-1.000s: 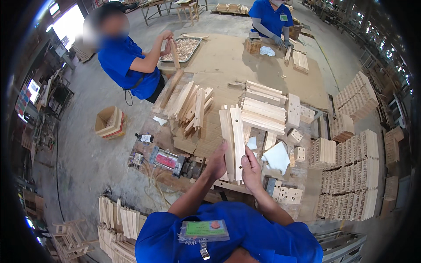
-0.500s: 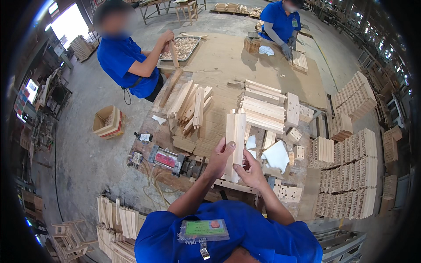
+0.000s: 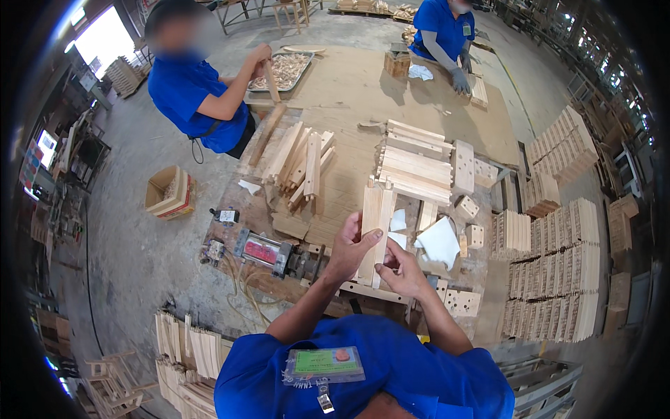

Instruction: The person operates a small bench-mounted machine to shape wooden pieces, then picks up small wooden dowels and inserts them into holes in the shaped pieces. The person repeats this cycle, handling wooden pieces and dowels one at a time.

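Note:
My left hand [image 3: 353, 246] and my right hand [image 3: 402, 272] are both closed on a few wooden slats [image 3: 374, 222], held together lengthwise in front of my chest. The left thumb presses across their upper face, while the right hand grips their near right side. Round tenons show at the far ends of the slats. Just beyond them lies a neat stack of pale slats [image 3: 417, 169]. Left of that is a looser pile of slats [image 3: 311, 159]. A white cloth [image 3: 440, 241] rests on the bench to the right of my hands.
A pneumatic cylinder [image 3: 261, 251] is fixed at the bench's near left. Drilled wooden blocks [image 3: 462, 303] sit at the right. Tall stacks of slats [image 3: 555, 272] stand beyond. Two co-workers in blue stand at the far side, near a tray of small wood pieces [image 3: 287, 71].
The slats in my hands have turned slightly, and their edges now show more separately. At the back right, the co-worker's gloved hands have shifted.

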Demonstrator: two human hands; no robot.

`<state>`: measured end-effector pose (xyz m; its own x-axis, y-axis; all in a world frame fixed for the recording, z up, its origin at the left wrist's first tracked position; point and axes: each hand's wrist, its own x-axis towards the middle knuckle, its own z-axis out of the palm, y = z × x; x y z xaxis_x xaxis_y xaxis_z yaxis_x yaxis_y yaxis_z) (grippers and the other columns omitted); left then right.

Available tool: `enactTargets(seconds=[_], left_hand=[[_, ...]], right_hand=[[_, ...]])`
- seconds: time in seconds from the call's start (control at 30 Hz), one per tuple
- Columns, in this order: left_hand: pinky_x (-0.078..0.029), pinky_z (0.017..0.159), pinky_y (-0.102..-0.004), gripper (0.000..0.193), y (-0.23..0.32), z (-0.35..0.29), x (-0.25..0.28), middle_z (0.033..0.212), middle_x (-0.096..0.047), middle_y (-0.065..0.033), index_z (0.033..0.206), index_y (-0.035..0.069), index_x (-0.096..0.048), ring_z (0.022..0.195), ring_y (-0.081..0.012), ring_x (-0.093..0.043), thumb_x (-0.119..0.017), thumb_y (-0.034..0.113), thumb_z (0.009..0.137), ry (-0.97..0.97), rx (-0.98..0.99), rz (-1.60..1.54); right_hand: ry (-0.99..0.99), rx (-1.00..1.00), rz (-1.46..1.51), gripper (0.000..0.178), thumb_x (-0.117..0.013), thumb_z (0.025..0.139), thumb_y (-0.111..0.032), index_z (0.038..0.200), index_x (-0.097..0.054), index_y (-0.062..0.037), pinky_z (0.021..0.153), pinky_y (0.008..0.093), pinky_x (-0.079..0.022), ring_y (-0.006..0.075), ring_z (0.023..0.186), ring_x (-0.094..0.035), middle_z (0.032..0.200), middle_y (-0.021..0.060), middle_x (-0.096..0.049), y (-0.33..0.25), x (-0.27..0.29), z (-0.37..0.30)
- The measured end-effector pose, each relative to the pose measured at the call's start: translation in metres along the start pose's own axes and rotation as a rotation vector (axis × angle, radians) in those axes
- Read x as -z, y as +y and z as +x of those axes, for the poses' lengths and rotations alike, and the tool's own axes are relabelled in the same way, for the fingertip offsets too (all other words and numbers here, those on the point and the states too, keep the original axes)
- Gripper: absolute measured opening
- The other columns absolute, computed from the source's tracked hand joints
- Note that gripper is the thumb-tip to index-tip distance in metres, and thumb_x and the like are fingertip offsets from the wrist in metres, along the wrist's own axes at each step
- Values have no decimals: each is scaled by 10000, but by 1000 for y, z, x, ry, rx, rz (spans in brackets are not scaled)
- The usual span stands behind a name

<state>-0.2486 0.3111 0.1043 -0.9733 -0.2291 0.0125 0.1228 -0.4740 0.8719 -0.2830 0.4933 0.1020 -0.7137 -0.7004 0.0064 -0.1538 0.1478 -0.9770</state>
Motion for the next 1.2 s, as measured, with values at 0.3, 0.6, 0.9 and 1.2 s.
enactTargets(seconds=[0.3, 0.6, 0.9, 1.2], left_hand=[[-555, 943, -293, 540, -5, -2, -2, 1259, -686, -120, 1463, -34, -464, 1100, -139, -667, -727, 50, 998, 54, -78, 71], [-560, 916, -287, 526, -39, -5, -21, 1249, -695, -120, 1472, -44, -464, 1090, -137, -676, -692, -5, 1000, 327, -79, 142], [-542, 759, -274, 283, -77, -42, -6, 1060, -705, -58, 1212, 12, -593, 893, -90, -645, -736, 51, 971, 425, 91, 5], [-549, 791, -265, 498, -63, -116, 80, 1095, -749, -90, 1414, -29, -599, 941, -105, -673, -737, 184, 985, 312, 381, 369]], right_hand=[[-24, -22, -105, 731, -720, 930, -131, 1584, -414, -17, 755, 350, -559, 197, 829, -678, 1021, 152, -674, -1, 1, 0], [300, 74, -685, 843, -789, 778, -145, 1491, -389, 59, 787, 536, -575, 479, 1009, -663, 1177, 294, -592, -12, -31, 12], [-58, -171, -956, 745, -829, 724, -242, 1342, -506, 20, 826, 519, -577, 426, 992, -704, 1106, 246, -664, -13, -14, 5], [-485, -217, -1151, 517, -768, 801, -200, 1210, -533, 12, 866, 507, -565, 405, 1017, -706, 1127, 226, -659, 13, -16, 12]])
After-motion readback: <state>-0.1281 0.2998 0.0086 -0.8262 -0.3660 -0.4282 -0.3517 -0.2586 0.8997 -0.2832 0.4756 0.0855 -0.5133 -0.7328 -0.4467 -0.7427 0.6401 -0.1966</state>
